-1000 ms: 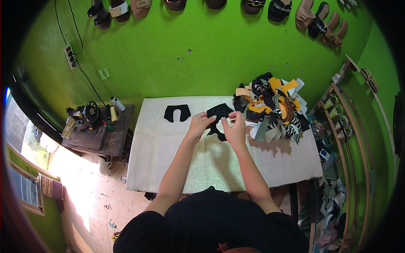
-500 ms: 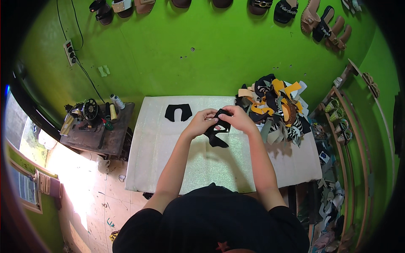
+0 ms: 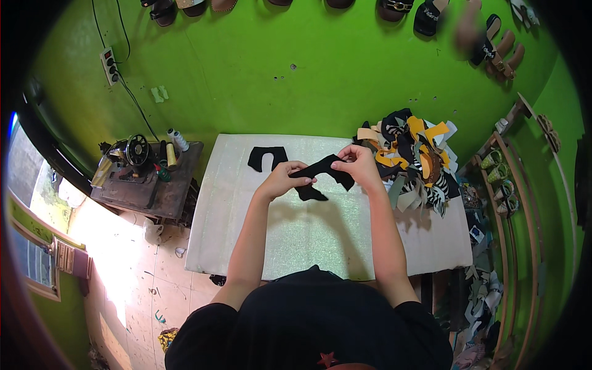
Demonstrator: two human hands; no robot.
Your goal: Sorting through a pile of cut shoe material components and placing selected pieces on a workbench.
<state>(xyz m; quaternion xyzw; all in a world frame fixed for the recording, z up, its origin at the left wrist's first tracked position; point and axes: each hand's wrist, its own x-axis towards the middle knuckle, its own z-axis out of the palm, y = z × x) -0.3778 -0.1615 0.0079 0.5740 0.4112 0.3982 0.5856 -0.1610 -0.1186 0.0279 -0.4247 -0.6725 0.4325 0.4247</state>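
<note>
- Half a second earlier both hands were close together over a bunched black piece; now they stand farther apart, with the black piece (image 3: 322,167) spread between them.
- A second ago its patterned face showed; now the part on view looks plain black.
- The left hand (image 3: 281,180) grips one end, thumb and fingers pinched together; a black flap (image 3: 312,193) hangs below it, and whether it belongs to the same piece cannot be told.
- The right hand (image 3: 360,165) pinches the other end between thumb and fingers.
- The held piece is above the surface (image 3: 217,216), raised off it, nearer the far edge than the near one.
- One U-shaped black cutout (image 3: 268,151) lies near the far left corner of the surface, unmoved since the earlier frames, its opening toward the near edge.
- One heap of scraps (image 3: 410,151), black, yellow, white, tan and zebra-striped, covers the far right corner, also unchanged.
- Beyond the left edge: one sewing machine (image 3: 137,150), two white spools (image 3: 178,140) and one yellow spool (image 3: 171,154).
- One power strip (image 3: 110,66) hangs on the green wall (image 3: 234,80).
</note>
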